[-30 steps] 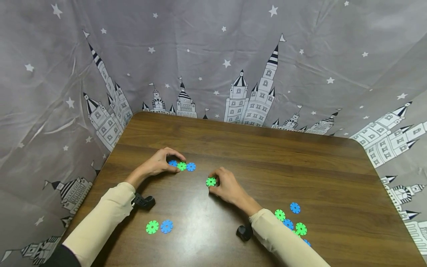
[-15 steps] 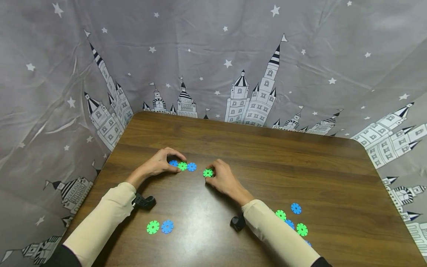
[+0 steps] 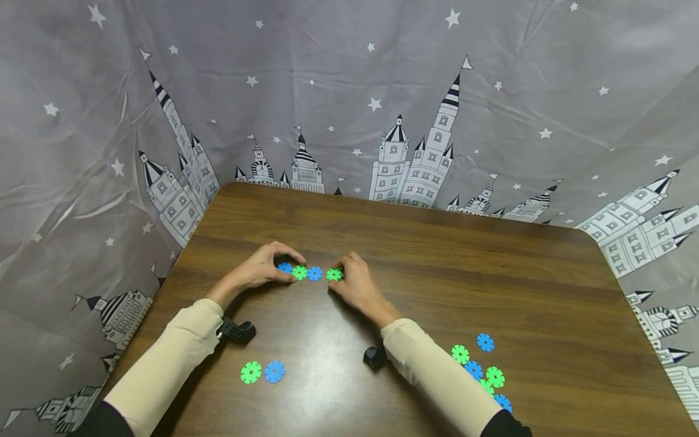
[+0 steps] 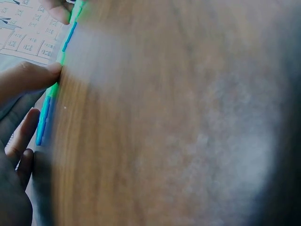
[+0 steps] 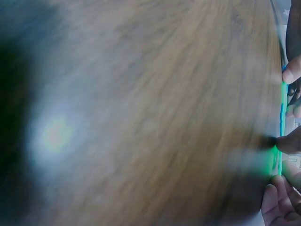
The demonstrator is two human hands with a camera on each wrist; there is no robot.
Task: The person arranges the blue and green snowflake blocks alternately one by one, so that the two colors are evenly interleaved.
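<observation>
At the back left of the table, a short row of flat notched discs lies in line: a blue disc, a green disc and another blue disc. My left hand holds the row's green disc by its edges between thumb and a finger, its palm beside the first blue disc. Just right of the row, my right hand pinches a separate green notched disc, with a small gap to the nearest blue one. The left wrist view shows my left thumb against the green edge.
A loose green disc and blue disc lie at the table's front left. Several more, including a green disc and a blue disc, lie scattered beside the right sleeve. A grey printed curtain hangs behind the wooden table.
My right hand has carried its green disc left and away from me, close to the row's right end. The left hand has stayed in place on the row.
</observation>
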